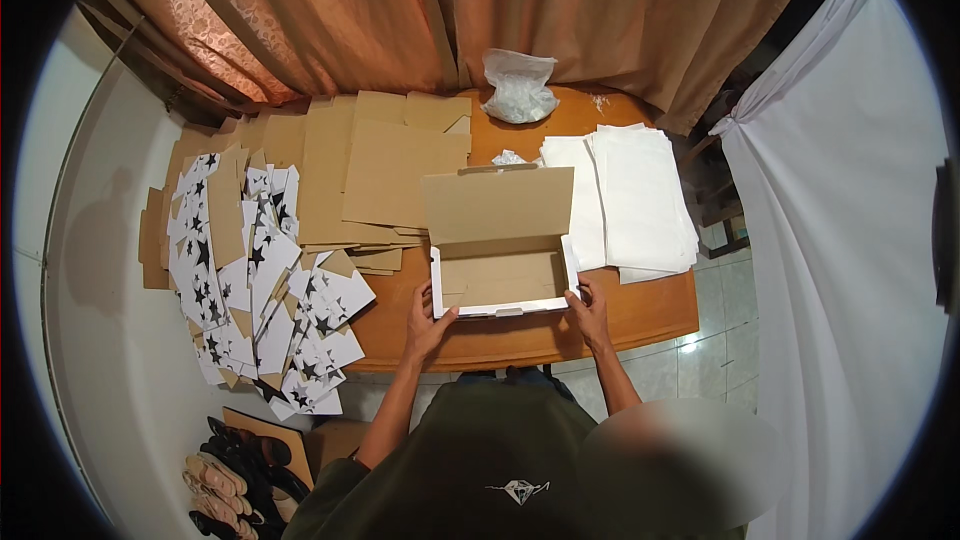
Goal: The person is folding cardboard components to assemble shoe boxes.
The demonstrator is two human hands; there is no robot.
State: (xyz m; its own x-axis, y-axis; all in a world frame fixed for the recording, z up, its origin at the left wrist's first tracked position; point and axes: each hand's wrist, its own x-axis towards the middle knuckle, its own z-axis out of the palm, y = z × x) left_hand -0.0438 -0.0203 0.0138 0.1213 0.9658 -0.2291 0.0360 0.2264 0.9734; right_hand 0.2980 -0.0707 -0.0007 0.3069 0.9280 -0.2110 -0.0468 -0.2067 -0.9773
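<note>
An open cardboard box (505,275), white outside and brown inside, sits near the front edge of the wooden table (520,338). Its lid (498,208) stands raised at the far side, and I see nothing inside. My left hand (428,324) grips the near left corner, thumb over the rim. At the near right corner, my right hand (588,312) holds the box the same way. The undersides of the fingers are partly hidden by the box walls.
Flat brown cardboard sheets (405,175) lie stacked at the back left. White pieces with black stars (205,260) overlap at far left. Right of the box is a pile of white paper (640,200). A clear plastic bag (519,90) stands at the back. Shoes (235,485) sit lower left.
</note>
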